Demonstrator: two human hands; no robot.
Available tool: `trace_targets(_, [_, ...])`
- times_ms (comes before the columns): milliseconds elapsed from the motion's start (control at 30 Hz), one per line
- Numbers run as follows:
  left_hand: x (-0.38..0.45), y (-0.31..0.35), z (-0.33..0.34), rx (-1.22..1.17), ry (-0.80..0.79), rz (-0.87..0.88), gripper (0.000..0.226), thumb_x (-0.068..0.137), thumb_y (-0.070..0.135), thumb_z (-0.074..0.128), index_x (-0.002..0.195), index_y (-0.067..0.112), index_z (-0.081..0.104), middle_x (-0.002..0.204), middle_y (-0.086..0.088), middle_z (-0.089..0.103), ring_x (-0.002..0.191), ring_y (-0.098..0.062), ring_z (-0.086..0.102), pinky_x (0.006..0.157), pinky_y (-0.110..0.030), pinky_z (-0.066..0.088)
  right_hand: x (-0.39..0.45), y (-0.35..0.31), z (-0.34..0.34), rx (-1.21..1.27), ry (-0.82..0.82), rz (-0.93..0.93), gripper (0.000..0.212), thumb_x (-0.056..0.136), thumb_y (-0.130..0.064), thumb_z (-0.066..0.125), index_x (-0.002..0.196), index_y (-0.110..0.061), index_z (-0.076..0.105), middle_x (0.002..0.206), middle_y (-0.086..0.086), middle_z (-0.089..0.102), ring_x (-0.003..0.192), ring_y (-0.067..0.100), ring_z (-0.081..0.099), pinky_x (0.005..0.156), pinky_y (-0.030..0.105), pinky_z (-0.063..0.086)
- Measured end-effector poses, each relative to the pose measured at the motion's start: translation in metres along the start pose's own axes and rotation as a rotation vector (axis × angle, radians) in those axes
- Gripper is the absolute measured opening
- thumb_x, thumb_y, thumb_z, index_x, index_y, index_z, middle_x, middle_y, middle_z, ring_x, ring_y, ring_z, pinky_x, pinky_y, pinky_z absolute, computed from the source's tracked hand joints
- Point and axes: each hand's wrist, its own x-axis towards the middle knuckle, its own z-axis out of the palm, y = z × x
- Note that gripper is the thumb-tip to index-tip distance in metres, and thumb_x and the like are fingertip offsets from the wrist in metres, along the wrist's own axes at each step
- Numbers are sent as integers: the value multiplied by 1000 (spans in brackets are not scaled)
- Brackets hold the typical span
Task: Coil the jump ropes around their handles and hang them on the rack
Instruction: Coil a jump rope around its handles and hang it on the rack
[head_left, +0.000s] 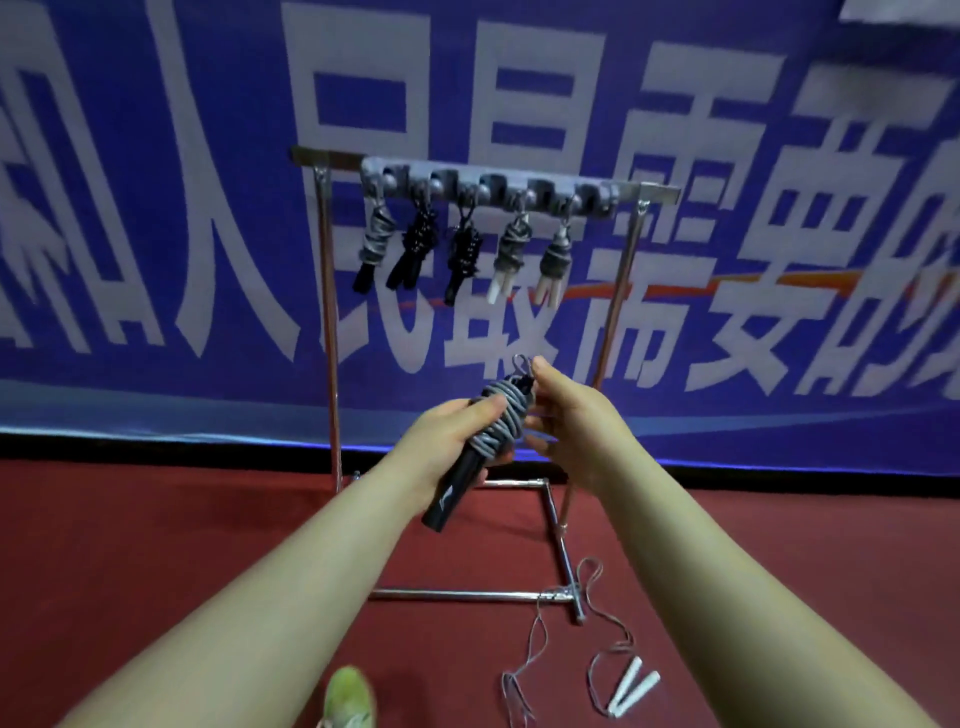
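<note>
The left hand (457, 431) is gripping the coiled grey jump rope (493, 421) by its black handles (452, 491), fingers curled around the bundle, in front of the metal rack (519, 187). The right hand (563, 415) is pinching the rope's top loop (521, 364). 5 coiled ropes (452, 249) are hanging on the rack. 1 uncoiled rope with white handles (634, 693) is lying on the red floor (156, 545) near the rack's base.

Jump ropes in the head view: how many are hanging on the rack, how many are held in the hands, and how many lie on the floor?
Hanging on the rack: 5
Held in the hands, a coiled grey jump rope with black handles: 1
Lying loose on the floor, a jump rope with white handles: 1
Total: 7
</note>
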Motion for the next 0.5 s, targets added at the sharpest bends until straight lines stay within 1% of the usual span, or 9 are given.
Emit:
trace_targets(67, [24, 23, 9, 18, -10, 26, 18, 93, 29, 54, 90, 12, 59, 61, -2, 64, 56, -16, 62, 40, -18, 37, 15, -17, -10, -43, -24, -77, 35, 88, -40, 61, 106, -10, 64, 95, 6, 63, 82, 19, 59, 76, 32, 47])
trace_targets(133, [43, 37, 15, 38, -21, 13, 21, 94, 32, 53, 86, 13, 56, 65, -4, 65, 59, -17, 64, 43, -20, 39, 29, -28, -16, -36, -16, -108, 36, 90, -28, 62, 118, -5, 58, 108, 14, 66, 87, 22, 61, 77, 31, 50])
trace_targets(167, [59, 49, 19, 58, -29, 5, 22, 93, 34, 53, 84, 14, 56, 64, -3, 66, 60, -17, 64, 44, -21, 40, 42, -37, -21, 16, 4, -112, 36, 90, -23, 62, 121, -4, 56, 111, 16, 66, 89, 23, 63, 76, 31, 51])
trace_targets(233, [92, 65, 24, 98, -40, 3, 26, 92, 40, 53, 87, 14, 54, 63, -2, 66, 60, -17, 64, 44, -21, 43, 68, -56, -26, 108, 22, -118, 35, 91, -16, 62, 122, -2, 54, 108, 15, 67, 86, 22, 65, 69, 28, 54])
trace_targets(300, [133, 86, 30, 107, -61, 34, 31, 91, 44, 53, 98, 14, 54, 71, -5, 66, 63, -19, 64, 48, -23, 44, 102, -79, -32, 141, 48, -170, 35, 91, -14, 62, 121, 1, 54, 102, 15, 67, 81, 22, 64, 62, 27, 52])
trace_targets(333, [146, 92, 32, 120, -59, 52, 31, 93, 43, 51, 103, 14, 54, 76, -7, 66, 65, -20, 62, 51, -24, 44, 113, -87, -34, 148, 64, -197, 36, 90, -14, 62, 122, 1, 54, 101, 16, 67, 81, 24, 65, 61, 29, 52])
trace_targets(400, [176, 107, 35, 143, -84, 110, 25, 97, 35, 47, 108, 15, 57, 83, -9, 62, 68, -21, 58, 55, -25, 41, 142, -105, -40, 152, 97, -267, 36, 89, -13, 64, 121, -1, 54, 102, 15, 70, 84, 26, 69, 67, 34, 55])
trace_targets(467, [202, 115, 37, 141, -120, 144, 19, 98, 22, 43, 104, 19, 61, 84, -10, 60, 67, -20, 54, 55, -27, 39, 167, -117, -50, 120, 132, -314, 32, 89, -14, 65, 118, -2, 57, 102, 16, 70, 86, 26, 71, 73, 38, 58])
trace_targets(500, [214, 117, 39, 137, -132, 153, 20, 98, 18, 43, 103, 22, 62, 85, -11, 59, 68, -19, 53, 57, -28, 40, 178, -122, -55, 100, 145, -333, 32, 89, -15, 65, 117, -2, 58, 101, 16, 70, 87, 27, 71, 75, 39, 58])
